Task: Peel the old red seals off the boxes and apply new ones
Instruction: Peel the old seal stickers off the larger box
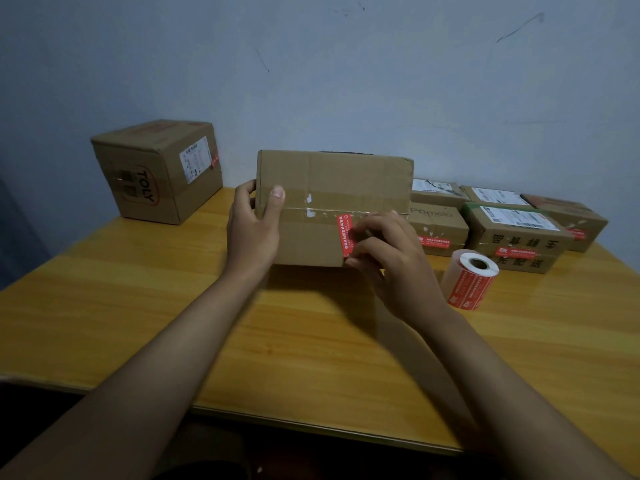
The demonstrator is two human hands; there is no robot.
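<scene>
A red seal (347,236) runs upright across the taped seam on the near face of a brown cardboard box (334,188), which is tipped up on its lower edge at the middle of the wooden worktop (173,306). The right hand (388,261) has its grip closed on the seal, with curled fingers pinching it at its right edge and lower end. The left hand (254,230) grips the box's left end, thumb pressed on the front face and fingers wrapped behind the edge. White scraps of torn paper sit on the tape left of the seal. Just to the right of the right hand stands a roll of red seals (469,280), upright on the worktop. Behind it lies a cluster of smaller boxes (512,233), several bearing red seals and white shipping labels. Well apart, at the far left against the wall, sits a larger box marked TOLY (156,171), with a white label and a red seal on its right side.
</scene>
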